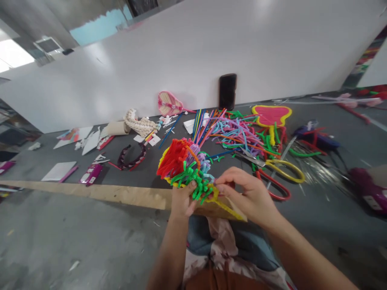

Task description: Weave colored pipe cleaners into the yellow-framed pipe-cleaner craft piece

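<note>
My left hand (181, 200) is closed around the underside of a pipe-cleaner craft piece (196, 181), its thumb pressed on the green part. The piece has a red fan-like section, green curled ends, purple and light blue loops, and a yellow edge. At its right end, my right hand (246, 192) pinches with thumb and forefinger. What sits between those fingertips is too small to make out. Below them, a yellow pipe-cleaner strand (228, 209) trails down to the right.
Behind lie loose pipe cleaners (238, 135), scissors (252, 158) near yellow and red loops, and a pink butterfly-like shape (272, 115). A phone (227, 91) leans on the white partition (193, 52). A dark headband (132, 157) and purple device (91, 174) lie left.
</note>
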{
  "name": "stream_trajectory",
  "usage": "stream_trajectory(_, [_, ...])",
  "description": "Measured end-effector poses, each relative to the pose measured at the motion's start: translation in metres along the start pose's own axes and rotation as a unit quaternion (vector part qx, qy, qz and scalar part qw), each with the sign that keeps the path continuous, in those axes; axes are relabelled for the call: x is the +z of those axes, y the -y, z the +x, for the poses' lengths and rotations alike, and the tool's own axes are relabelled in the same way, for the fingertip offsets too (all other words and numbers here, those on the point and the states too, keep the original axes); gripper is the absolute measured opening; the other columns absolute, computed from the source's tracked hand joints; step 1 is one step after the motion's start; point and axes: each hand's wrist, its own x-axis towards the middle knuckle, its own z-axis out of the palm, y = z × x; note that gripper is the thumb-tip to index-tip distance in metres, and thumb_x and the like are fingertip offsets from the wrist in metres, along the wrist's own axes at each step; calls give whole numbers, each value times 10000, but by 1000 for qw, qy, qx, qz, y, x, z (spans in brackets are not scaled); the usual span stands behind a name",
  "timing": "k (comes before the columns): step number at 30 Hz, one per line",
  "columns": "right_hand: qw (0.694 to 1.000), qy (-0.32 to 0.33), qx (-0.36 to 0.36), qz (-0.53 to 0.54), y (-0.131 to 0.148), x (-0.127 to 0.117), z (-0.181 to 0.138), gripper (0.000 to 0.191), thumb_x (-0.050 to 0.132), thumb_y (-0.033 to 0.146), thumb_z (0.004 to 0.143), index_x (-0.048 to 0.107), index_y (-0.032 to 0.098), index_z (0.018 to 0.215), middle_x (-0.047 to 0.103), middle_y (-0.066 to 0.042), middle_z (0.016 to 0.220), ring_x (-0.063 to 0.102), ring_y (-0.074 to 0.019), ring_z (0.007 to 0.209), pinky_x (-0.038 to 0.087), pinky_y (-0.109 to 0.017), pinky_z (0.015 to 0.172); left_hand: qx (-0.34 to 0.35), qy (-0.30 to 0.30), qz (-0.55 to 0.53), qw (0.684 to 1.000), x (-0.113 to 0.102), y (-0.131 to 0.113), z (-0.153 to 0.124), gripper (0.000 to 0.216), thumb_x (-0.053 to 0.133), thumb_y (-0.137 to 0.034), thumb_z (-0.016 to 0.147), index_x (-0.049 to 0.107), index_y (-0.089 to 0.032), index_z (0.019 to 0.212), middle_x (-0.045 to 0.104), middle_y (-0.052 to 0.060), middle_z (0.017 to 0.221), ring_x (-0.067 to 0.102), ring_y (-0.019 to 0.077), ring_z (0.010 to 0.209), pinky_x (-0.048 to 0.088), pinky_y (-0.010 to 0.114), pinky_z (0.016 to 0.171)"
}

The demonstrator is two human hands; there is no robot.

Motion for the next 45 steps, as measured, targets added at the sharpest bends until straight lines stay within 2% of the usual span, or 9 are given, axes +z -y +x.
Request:
stream_trajectory(6, [980, 44, -50, -188, -1, 7, -4, 118, 588, 182, 839, 668, 214, 919, 672, -63, 911, 627, -210, 889, 523, -338, 786, 30, -16, 16, 999, 1, 2, -1, 482, 928, -238, 460, 701, -209, 884, 746, 0, 768, 705, 158, 666, 587, 289, 681])
stream_trajectory(13, [974, 42, -45, -217, -9, 11, -5, 68, 584, 200, 872, 617, 206, 813, 657, -34, 780, 608, -184, 757, 474, -287, 678, 27, -14, 35, 999, 3, 1, -2, 556, 939, -249, 447, 710, -194, 951, 726, 0, 679, 695, 171, 618, 600, 338, 717])
stream_trajectory(17, [979, 40, 0, -198, -12, 14, -7, 98, 586, 199, 858, 594, 208, 760, 636, -17, 729, 583, -158, 682, 434, -259, 610, 8, 3, 38, 999, 4, -1, -1, 584, 935, -241, 477, 706, -181, 1011, 736, 19, 698, 709, 183, 650, 596, 300, 674])
stream_trajectory(23, [995, 5, 89, -50, -12, 11, -4, 176, 574, 380, 887, 588, 205, 889, 603, 0, 743, 555, -128, 629, 447, -239, 573, -15, 16, 43, 999, 5, -5, -1, 588, 930, -205, 481, 703, -180, 1022, 753, 27, 745, 699, 175, 600, 592, 284, 607])
stream_trajectory(26, [994, -8, 105, -15, -13, 11, 1, 234, 595, 422, 866, 561, 206, 949, 586, 8, 758, 540, -121, 624, 452, -234, 568, -8, 18, 50, 999, 7, -5, -3, 558, 931, -191, 476, 707, -182, 986, 752, 32, 739, 725, 210, 680, 608, 312, 660])
stream_trajectory(30, [990, -4, 134, 37, -19, 16, 6, 224, 551, 422, 892, 575, 204, 846, 541, 29, 668, 502, -112, 580, 435, -224, 541, -38, 32, 36, 998, 6, -3, -5, 529, 936, -206, 473, 701, -182, 946, 746, 37, 723, 733, 239, 708, 617, 377, 715])
stream_trajectory(35, [979, -4, 156, 128, -25, 16, 5, 316, 581, 499, 872, 577, 191, 799, 504, 34, 631, 458, -103, 550, 413, -215, 508, -68, 56, 33, 996, -1, -1, -4, 401, 942, -259, 471, 685, -167, 765, 703, 21, 617, 678, 182, 545, 617, 352, 640])
stream_trajectory(40, [991, -24, 105, 76, -16, 7, 3, 347, 502, 475, 926, 614, 182, 776, 578, -7, 688, 519, -125, 627, 433, -230, 577, -51, 31, 34, 998, -2, -1, -5, 488, 939, -218, 455, 703, -193, 882, 728, 24, 663, 715, 220, 628, 624, 382, 674])
stream_trajectory(45, [991, 60, 113, -29, -9, 3, 5, 175, 574, 317, 843, 618, 185, 735, 568, 26, 638, 496, -112, 593, 374, -217, 536, -20, 16, 51, 998, 1, -3, -8, 586, 936, -209, 457, 705, -179, 995, 764, 58, 768, 744, 270, 760, 622, 421, 751])
